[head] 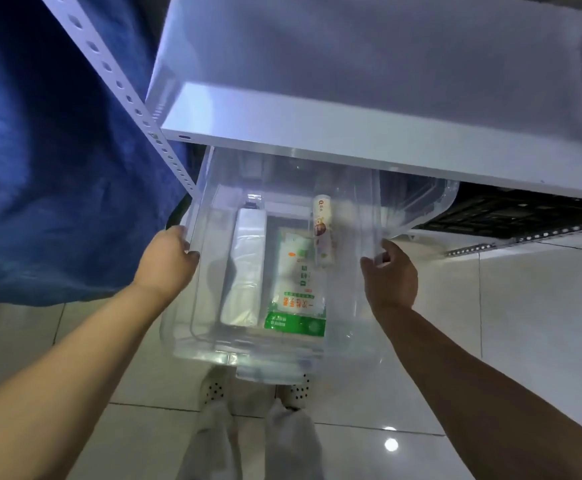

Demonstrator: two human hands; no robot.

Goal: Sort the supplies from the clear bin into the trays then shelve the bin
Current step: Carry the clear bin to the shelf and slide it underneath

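The clear bin (182, 327) sticks halfway out from under a white shelf board (352, 140), its near end over the floor. My left hand (168, 261) grips its left rim and my right hand (391, 275) grips its right rim. Inside lie a white plastic-wrapped pack (244, 268) on the left, a green-and-white packet (298, 292) in the middle, and a patterned roll (324, 233) leaning at the right. The bin's far end is hidden under the shelf.
A white perforated upright (127, 95) of the rack runs along the left, with blue cloth (40, 168) beside it. A second clear bin (431, 206) and a black crate (511, 213) sit under the shelf at right. My feet (255, 389) stand on glossy tiles below the bin.
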